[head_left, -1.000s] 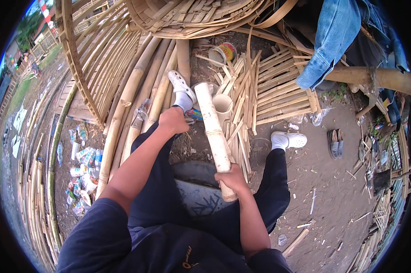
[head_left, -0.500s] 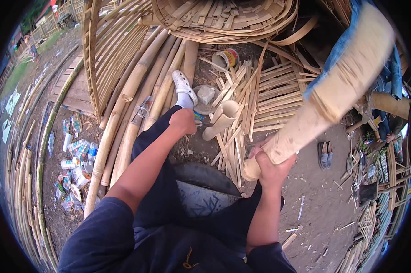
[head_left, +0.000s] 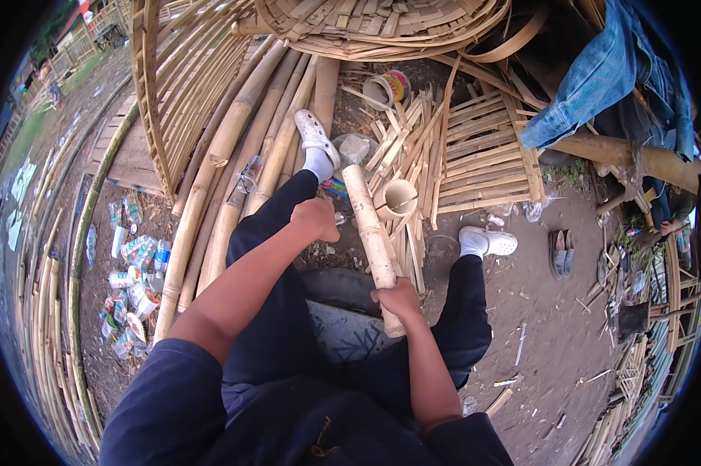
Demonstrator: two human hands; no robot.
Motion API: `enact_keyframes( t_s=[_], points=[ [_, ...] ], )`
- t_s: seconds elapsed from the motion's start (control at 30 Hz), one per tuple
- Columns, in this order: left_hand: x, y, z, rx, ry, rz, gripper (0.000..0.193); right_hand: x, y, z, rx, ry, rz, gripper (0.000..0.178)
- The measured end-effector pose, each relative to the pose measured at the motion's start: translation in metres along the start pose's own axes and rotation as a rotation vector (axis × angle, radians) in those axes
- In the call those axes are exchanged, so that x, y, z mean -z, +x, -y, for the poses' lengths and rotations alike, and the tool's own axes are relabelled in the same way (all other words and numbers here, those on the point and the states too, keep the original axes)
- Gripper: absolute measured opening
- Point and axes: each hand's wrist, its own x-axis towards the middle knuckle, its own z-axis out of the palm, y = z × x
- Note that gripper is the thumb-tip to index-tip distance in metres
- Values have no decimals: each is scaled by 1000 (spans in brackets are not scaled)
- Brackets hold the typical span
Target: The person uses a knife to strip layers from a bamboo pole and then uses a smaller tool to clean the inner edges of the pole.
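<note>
My left hand (head_left: 315,220) is closed in a fist around what looks like a knife handle. Only a sliver of grey blade shows beside the fist; the rest is hidden behind a bamboo length. That thick bamboo length (head_left: 368,225) is gripped near its lower end by my right hand (head_left: 399,299), fingers wrapped round it. It slants up and away in front of me. Just right of its upper part stands a short bamboo tube (head_left: 398,199), its hollow end facing up, with a dark line across the rim. The bamboo length partly covers this tube.
Split bamboo strips (head_left: 412,147) lie beyond the tube, beside a slatted bamboo panel (head_left: 482,155). Long bamboo poles (head_left: 218,179) run along my left. A woven basket (head_left: 381,39) is at the top. Plastic litter (head_left: 137,279) lies left, slippers (head_left: 562,252) right.
The bamboo length in my right hand has swung down from the upper right to in front of me. My left fist stays almost in place.
</note>
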Motion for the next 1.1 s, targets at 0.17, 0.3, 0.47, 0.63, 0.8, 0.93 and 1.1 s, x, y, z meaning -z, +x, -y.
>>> enact_keyframes(
  t_s=[0.17, 0.3, 0.47, 0.63, 0.8, 0.93, 1.1],
  points=[
    [-7, -1, 1, 20, -130, -155, 29, -3, 28, 0, 43, 16, -33, 37],
    [-6, 6, 10, 63, -136, -155, 27, -7, 37, 12, 96, 14, -65, 36],
    [-4, 0, 10, 95, -180, -153, 28, -8, 45, 12, 78, 20, -35, 35],
    [-8, -1, 18, 128, -181, -160, 29, -8, 47, 20, 29, 144, 122, 42],
    [-20, 14, 19, 145, -173, -177, 31, -11, 60, 22, -29, 296, 175, 40],
    [-43, 27, 17, 97, -220, -164, 33, -15, 75, 5, 14, 279, 67, 39],
    [-91, 58, 44, 92, -247, -73, 37, -14, 77, 7, -18, 270, 77, 41]
  ],
)
